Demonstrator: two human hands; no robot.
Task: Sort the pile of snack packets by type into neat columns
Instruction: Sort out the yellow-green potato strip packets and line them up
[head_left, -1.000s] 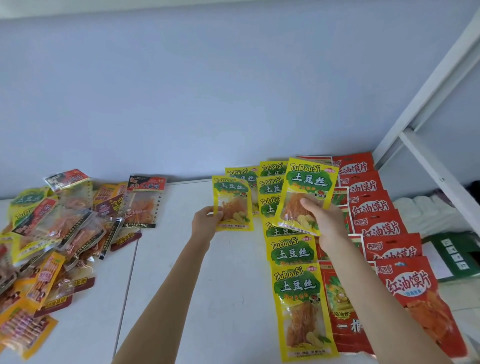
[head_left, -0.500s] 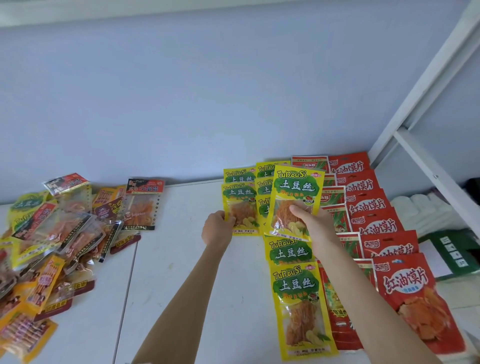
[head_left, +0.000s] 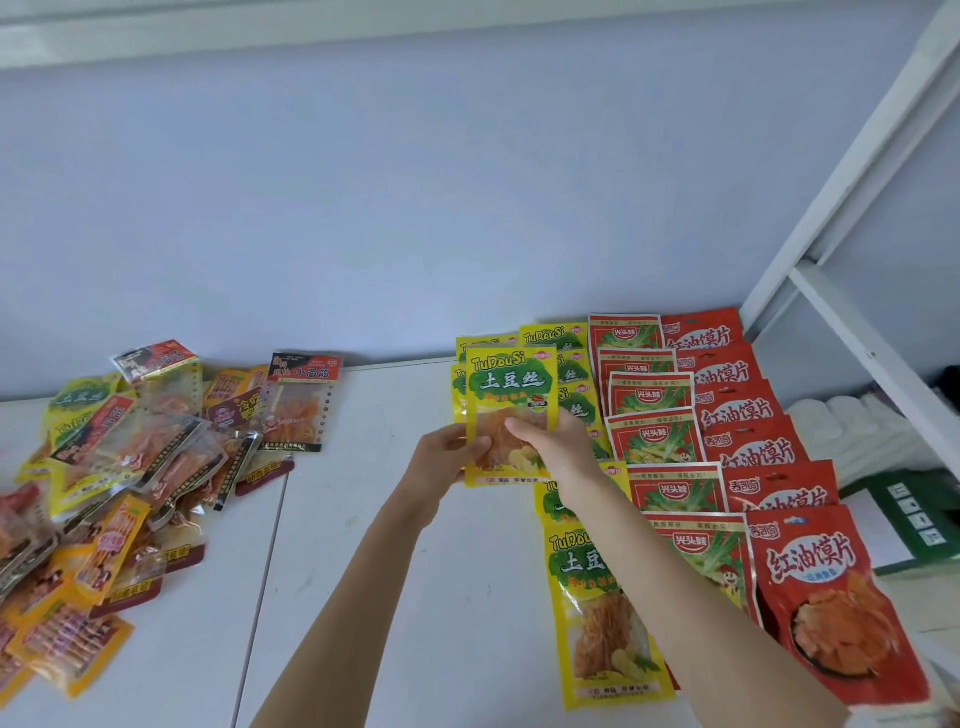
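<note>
I had both hands on one yellow packet (head_left: 506, 415), my left hand (head_left: 447, 457) pinching its left edge and my right hand (head_left: 558, 452) gripping its lower right, arms outstretched, to square it onto the yellow column (head_left: 597, 597) near the tabletop's (head_left: 363, 519) far edge.

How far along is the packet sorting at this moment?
Done: columns of yellow packets, red-and-green packets and red packets lie at the right. In hand: both the left hand and right hand grip one yellow packet. Left: the mixed pile remains unsorted.
</note>
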